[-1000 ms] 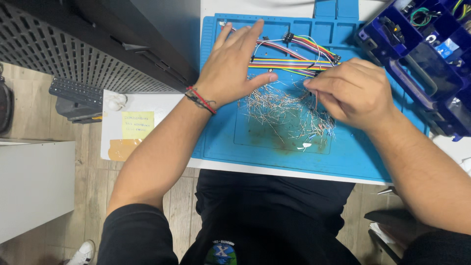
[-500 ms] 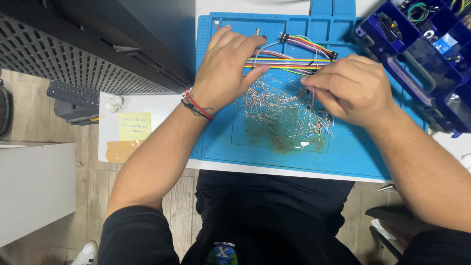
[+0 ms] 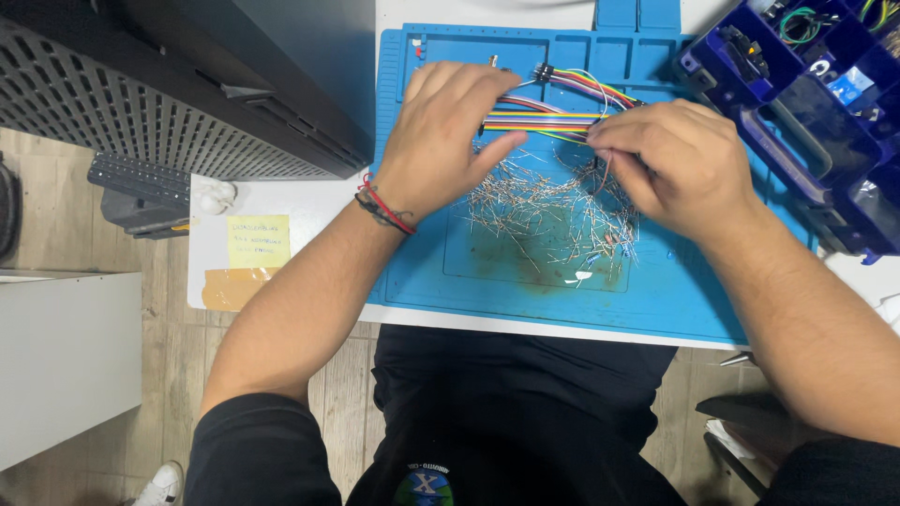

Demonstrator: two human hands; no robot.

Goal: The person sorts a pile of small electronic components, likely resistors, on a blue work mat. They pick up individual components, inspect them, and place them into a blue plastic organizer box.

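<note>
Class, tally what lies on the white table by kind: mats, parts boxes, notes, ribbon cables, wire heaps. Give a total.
Blue work mat: 1
Dark blue parts box: 1
Yellow sticky note: 1
Multicoloured ribbon cable: 1
Heap of thin wire leads: 1
Total: 5

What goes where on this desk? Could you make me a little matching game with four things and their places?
Things:
1. sticky note
2. storage box
3. ribbon cable
4. loose wire pieces

Places:
A. far right, dark blue, with compartments
B. stretched between the left hand and right hand
C. scattered on the blue mat
D. white tabletop, left of the mat

Pairs: 1-D, 2-A, 3-B, 4-C
</note>
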